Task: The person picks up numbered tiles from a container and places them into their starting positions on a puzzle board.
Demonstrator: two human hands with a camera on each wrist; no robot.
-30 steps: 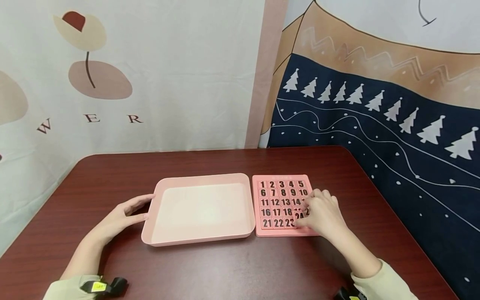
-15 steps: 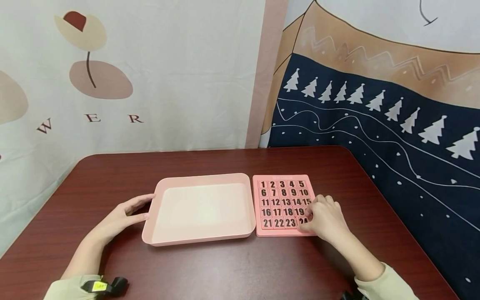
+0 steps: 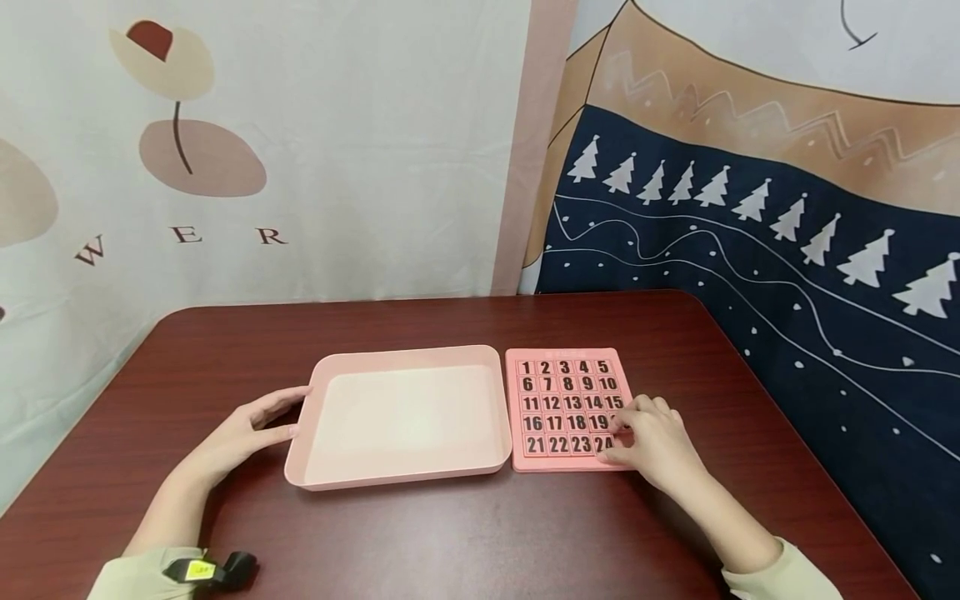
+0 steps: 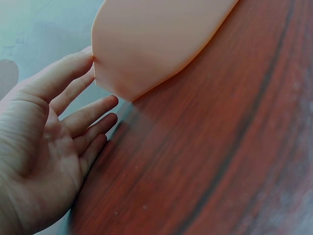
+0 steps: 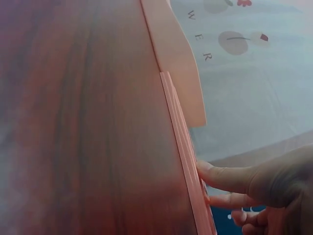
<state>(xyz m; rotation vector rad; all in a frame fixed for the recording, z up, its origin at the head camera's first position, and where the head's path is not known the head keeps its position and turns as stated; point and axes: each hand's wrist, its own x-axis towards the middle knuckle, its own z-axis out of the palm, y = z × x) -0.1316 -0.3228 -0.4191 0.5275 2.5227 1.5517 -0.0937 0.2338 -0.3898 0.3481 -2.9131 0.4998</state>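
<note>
My left hand (image 3: 240,433) rests at the left side of a shallow pink tray (image 3: 299,442). In the left wrist view, the thumb of that hand (image 4: 49,132) touches the tray's edge (image 4: 151,44), with the other fingers extended. Right of the tray lies a pink number puzzle board (image 3: 566,465) with rows of numbered tiles. My right hand (image 3: 660,442) touches its lower right part, thumb and index finger apart around the 24 tile (image 3: 603,444). The lower right corner is hidden under the hand. In the right wrist view, thumb and index tips meet the board's face (image 5: 178,132).
Both things lie on a dark red wooden table (image 3: 420,550) with rounded far corners. The tray's inside is pale and bare. Behind stand a light printed cloth (image 3: 375,167) and a navy cloth with white trees (image 3: 750,267).
The 24 tile was tilted up over the 19 and now lies in the bottom row. My right hand has shifted slightly down and right. The left hand stays at the tray.
</note>
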